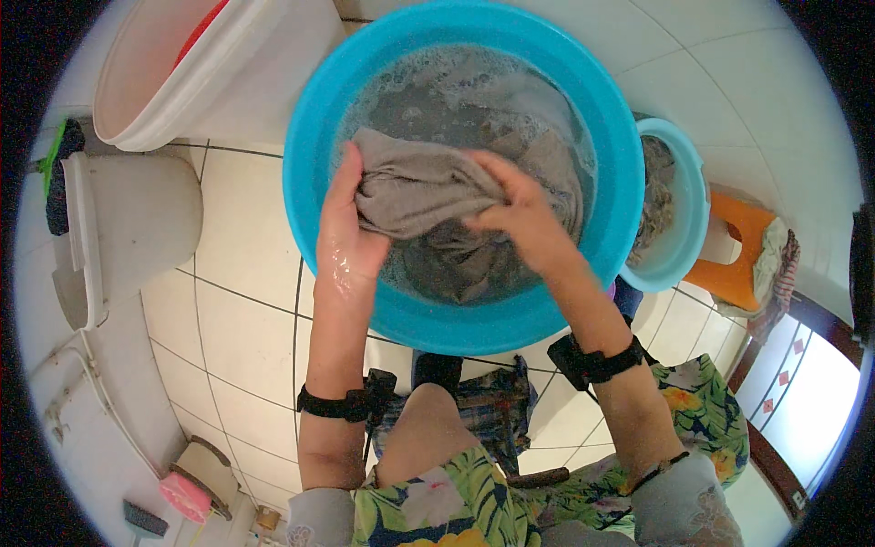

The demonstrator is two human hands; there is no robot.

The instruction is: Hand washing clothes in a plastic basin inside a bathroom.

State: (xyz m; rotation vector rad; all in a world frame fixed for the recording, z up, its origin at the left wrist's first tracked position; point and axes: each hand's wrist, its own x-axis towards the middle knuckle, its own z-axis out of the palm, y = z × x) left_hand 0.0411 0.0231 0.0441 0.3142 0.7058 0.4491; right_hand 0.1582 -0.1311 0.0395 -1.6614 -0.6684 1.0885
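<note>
Grey cloth (428, 187) bunched between both hands over the middle of a large blue basin (310, 137), long axis running roughly left to right across the basin, one end under the left hand (346, 232), the other under the right hand (519, 219). Left hand wet, fingers pointing up and away, thumb side closed onto the cloth's left end. Right hand clamped over the right end, knuckles up, fingers curled down into the folds. Rest of the cloth trailing down and away into grey soapy water (437, 109), foam gathered along the far rim. Basin resting on a white tiled floor (237, 319). Smaller blue basin (688, 191) just beside the large one at right, holding more wet fabric. Orange stool (743, 246) beyond it. White bucket (200, 73) tipped at upper left, a white lidded container (128, 219) below it. Pink brush (185, 497) low at left. Black straps (342, 404) around both forearms; floral-print clothing (456, 506) along the lower edge.
</note>
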